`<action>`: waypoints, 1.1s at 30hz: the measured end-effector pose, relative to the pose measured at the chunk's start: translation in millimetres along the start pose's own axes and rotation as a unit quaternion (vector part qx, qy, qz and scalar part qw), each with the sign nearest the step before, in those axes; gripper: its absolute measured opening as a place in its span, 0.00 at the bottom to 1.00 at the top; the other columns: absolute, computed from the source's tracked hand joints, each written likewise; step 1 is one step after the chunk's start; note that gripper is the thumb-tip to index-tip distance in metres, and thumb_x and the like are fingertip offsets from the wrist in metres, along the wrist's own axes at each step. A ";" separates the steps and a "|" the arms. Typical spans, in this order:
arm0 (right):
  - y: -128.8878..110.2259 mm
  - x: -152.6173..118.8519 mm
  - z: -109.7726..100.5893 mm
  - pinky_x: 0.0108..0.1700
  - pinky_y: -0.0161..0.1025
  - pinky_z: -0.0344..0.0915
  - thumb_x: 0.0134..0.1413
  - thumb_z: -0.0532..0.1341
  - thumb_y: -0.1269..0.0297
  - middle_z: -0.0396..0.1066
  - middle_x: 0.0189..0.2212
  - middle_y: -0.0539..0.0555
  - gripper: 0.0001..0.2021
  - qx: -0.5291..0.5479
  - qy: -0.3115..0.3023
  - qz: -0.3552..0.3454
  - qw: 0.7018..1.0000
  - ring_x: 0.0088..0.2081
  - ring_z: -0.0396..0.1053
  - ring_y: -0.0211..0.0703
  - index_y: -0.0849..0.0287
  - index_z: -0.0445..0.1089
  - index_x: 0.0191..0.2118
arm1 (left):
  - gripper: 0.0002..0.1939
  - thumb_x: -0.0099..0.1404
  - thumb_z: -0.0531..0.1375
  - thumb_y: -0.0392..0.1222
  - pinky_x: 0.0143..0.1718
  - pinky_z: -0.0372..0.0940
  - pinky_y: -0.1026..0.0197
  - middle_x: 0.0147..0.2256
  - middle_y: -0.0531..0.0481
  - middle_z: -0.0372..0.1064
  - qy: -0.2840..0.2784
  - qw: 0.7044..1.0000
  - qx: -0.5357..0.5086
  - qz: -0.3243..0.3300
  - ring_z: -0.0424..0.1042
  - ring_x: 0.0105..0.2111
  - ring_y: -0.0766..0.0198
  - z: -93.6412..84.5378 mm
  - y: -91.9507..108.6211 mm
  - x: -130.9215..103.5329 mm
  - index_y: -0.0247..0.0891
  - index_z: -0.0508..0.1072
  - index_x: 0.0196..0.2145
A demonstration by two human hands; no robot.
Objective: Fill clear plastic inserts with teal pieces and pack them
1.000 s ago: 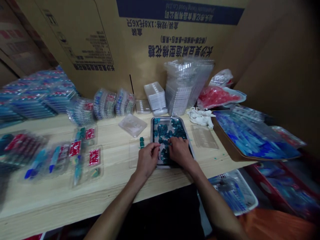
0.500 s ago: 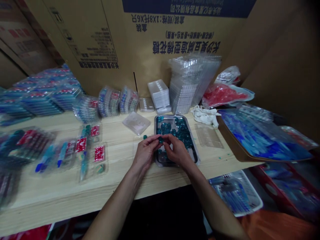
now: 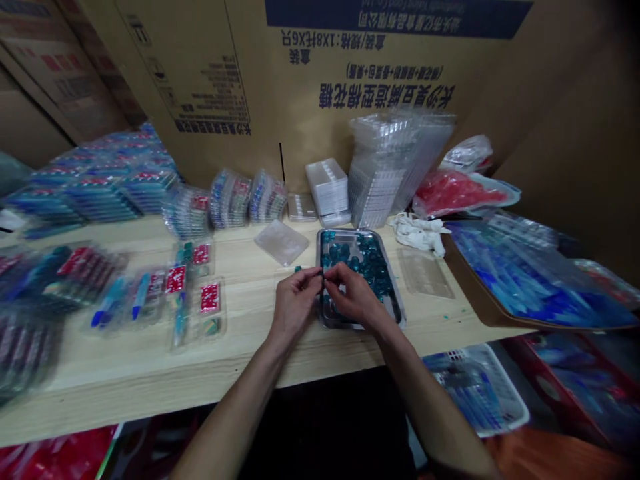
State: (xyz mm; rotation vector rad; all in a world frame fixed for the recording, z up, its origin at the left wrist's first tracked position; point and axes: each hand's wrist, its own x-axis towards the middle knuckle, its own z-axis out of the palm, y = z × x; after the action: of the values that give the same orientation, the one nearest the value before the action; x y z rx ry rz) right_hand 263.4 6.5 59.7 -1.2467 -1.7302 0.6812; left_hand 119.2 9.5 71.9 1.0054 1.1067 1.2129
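Observation:
A metal tray (image 3: 400,308) on the table holds many small dark teal pieces (image 3: 373,260). My left hand (image 3: 297,300) is at the tray's left edge, thumb and fingertips pinched together. Over the tray's near left part, my right hand (image 3: 350,290) is closed too, its fingertips almost meeting those of the left. Whatever lies between the fingertips is too small and dark to make out. Just beyond my left hand sits one small green piece (image 3: 298,269), on a clear plastic tray mostly hidden by that hand.
Filled blister packs (image 3: 230,200) line the back left, beside stacked clear trays (image 3: 377,173). White gloves (image 3: 419,232) and a box of blue pouches (image 3: 530,273) are on the right. Red-card packs (image 3: 210,298) lie left. A large carton (image 3: 280,87) stands behind.
The view has shifted, so the scene sits slightly farther right. A teal piece seen between my fingertips before is no longer clearly visible. Both hands remain pinched close together.

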 end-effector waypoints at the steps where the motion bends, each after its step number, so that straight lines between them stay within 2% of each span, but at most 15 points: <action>1: 0.4 0.1 0.9 0.35 0.37 0.62 0.55 0.55 0.66 0.70 0.28 0.50 0.01 0.001 -0.005 0.005 1.000 0.31 0.69 0.41 0.56 0.63 0.35 | 0.16 0.52 0.67 0.40 0.39 0.68 0.62 0.34 0.47 0.79 0.002 1.000 0.008 0.002 0.75 0.32 0.64 -0.8 -1.0 0.5 0.35 0.81 0.40; 7: 4.3 -0.2 4.2 0.36 0.37 0.63 0.53 0.54 0.72 0.72 0.30 0.51 0.05 -0.017 -0.020 0.025 0.999 0.33 0.70 0.43 0.56 0.64 0.34 | 0.16 0.54 0.64 0.39 0.36 0.68 0.62 0.33 0.48 0.79 -0.002 0.997 0.068 0.024 0.75 0.31 0.63 -4.9 -6.1 -0.7 0.34 0.81 0.41; 12: 4.3 -1.1 5.9 0.35 0.36 0.61 0.52 0.54 0.73 0.71 0.28 0.50 0.05 -0.043 -0.028 0.018 0.999 0.31 0.68 0.41 0.56 0.65 0.33 | 0.13 0.54 0.66 0.39 0.33 0.66 0.64 0.33 0.48 0.79 -0.023 0.993 0.102 0.053 0.75 0.30 0.63 -5.8 -4.7 -3.4 0.35 0.81 0.38; 16: 10.8 1.2 8.2 0.34 0.35 0.62 0.51 0.56 0.69 0.71 0.26 0.48 0.02 0.050 -0.040 0.055 0.996 0.29 0.67 0.39 0.57 0.65 0.30 | 0.13 0.54 0.65 0.37 0.35 0.66 0.64 0.33 0.49 0.79 -0.026 0.992 0.113 0.057 0.75 0.31 0.62 -8.5 -5.8 -3.7 0.37 0.81 0.39; 19: 14.1 0.8 12.6 0.31 0.34 0.62 0.52 0.56 0.67 0.70 0.24 0.47 0.02 0.135 -0.036 0.090 0.986 0.27 0.67 0.38 0.56 0.64 0.30 | 0.15 0.54 0.64 0.35 0.34 0.66 0.64 0.33 0.49 0.79 -0.019 0.984 0.162 0.071 0.74 0.31 0.62 -9.1 -4.8 -3.8 0.38 0.81 0.40; 21: 11.3 -1.2 17.1 0.32 0.35 0.62 0.52 0.55 0.68 0.70 0.25 0.48 0.02 0.100 -0.007 0.085 0.991 0.28 0.67 0.40 0.56 0.64 0.31 | 0.14 0.54 0.62 0.34 0.33 0.64 0.64 0.31 0.50 0.78 -0.003 0.979 0.189 0.080 0.73 0.29 0.64 -8.6 -3.8 -3.0 0.37 0.81 0.39; 23: 4.3 -3.8 22.3 0.34 0.37 0.62 0.52 0.54 0.70 0.71 0.27 0.51 0.04 -0.004 0.018 0.065 0.998 0.30 0.68 0.42 0.56 0.65 0.33 | 0.13 0.55 0.60 0.33 0.31 0.64 0.65 0.30 0.51 0.78 0.003 0.979 0.189 0.079 0.72 0.28 0.64 -8.1 -3.8 -1.5 0.37 0.81 0.37; 25: -4.5 -6.0 27.5 0.35 0.38 0.61 0.52 0.54 0.72 0.72 0.30 0.54 0.06 -0.100 0.016 0.049 0.994 0.32 0.69 0.45 0.57 0.65 0.35 | 0.14 0.54 0.59 0.33 0.30 0.63 0.65 0.29 0.52 0.77 0.007 0.979 0.189 0.074 0.71 0.27 0.65 -8.3 -5.3 0.0 0.37 0.81 0.37; 27: -12.0 -7.1 32.3 0.36 0.39 0.60 0.51 0.53 0.74 0.72 0.30 0.56 0.07 -0.151 0.005 0.047 0.987 0.32 0.70 0.47 0.57 0.65 0.35 | 0.15 0.53 0.59 0.31 0.30 0.63 0.64 0.28 0.52 0.76 0.020 0.976 0.207 0.072 0.71 0.27 0.64 -9.5 -7.7 0.0 0.37 0.81 0.37; 30: -16.3 -6.8 37.5 0.35 0.39 0.59 0.51 0.53 0.75 0.72 0.28 0.55 0.07 -0.164 0.015 0.058 0.985 0.31 0.70 0.47 0.57 0.65 0.34 | 0.16 0.52 0.58 0.29 0.33 0.65 0.64 0.29 0.51 0.78 0.039 0.976 0.206 0.066 0.72 0.28 0.64 -13.6 -9.8 -3.3 0.39 0.82 0.36; 33: -14.1 -4.9 38.9 0.33 0.38 0.59 0.51 0.54 0.74 0.72 0.27 0.53 0.07 -0.133 0.038 0.070 0.988 0.31 0.70 0.45 0.56 0.65 0.34 | 0.14 0.53 0.61 0.30 0.39 0.67 0.63 0.34 0.49 0.79 0.031 0.992 0.116 0.030 0.74 0.33 0.63 -20.9 -7.4 -8.2 0.38 0.83 0.36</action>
State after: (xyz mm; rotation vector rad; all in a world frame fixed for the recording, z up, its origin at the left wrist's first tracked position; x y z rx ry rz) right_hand 223.3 -0.8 51.4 -1.5692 -1.7231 0.4843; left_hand 99.9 0.7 61.5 1.1902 1.2967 1.1886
